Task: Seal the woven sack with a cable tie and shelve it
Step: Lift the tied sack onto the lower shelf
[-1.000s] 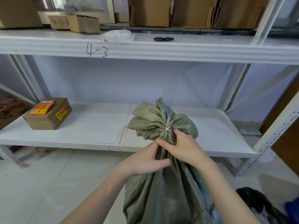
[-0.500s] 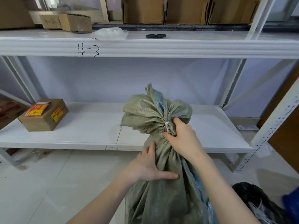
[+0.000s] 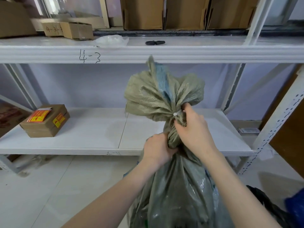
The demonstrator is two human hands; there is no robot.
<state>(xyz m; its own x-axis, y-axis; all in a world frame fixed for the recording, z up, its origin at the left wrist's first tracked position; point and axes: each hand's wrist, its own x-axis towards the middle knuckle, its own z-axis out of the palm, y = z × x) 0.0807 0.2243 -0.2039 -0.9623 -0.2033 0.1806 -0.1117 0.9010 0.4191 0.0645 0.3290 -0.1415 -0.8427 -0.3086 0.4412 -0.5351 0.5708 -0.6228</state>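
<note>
A grey-green woven sack (image 3: 177,191) hangs upright in front of me, its gathered mouth (image 3: 158,97) flaring above a tight neck. A white cable tie (image 3: 175,114) circles that neck. My right hand (image 3: 193,130) grips the neck just below the tie. My left hand (image 3: 158,149) clutches the sack's twisted neck lower down, on the left side. The sack is held in front of the lower white shelf (image 3: 92,130); its bottom is out of view.
A taped cardboard box (image 3: 45,120) with red and yellow labels sits at the left of the lower shelf. The upper shelf (image 3: 148,54), marked 4-3, carries cartons, a plastic bag (image 3: 111,40) and a black object (image 3: 155,42). Perforated uprights (image 3: 276,129) stand right; dark bags (image 3: 269,206) lie on the floor.
The sack has risen, its top now reaching the upper shelf's edge. My left hand went from a flat press on the sack's side to a grip on the neck.
</note>
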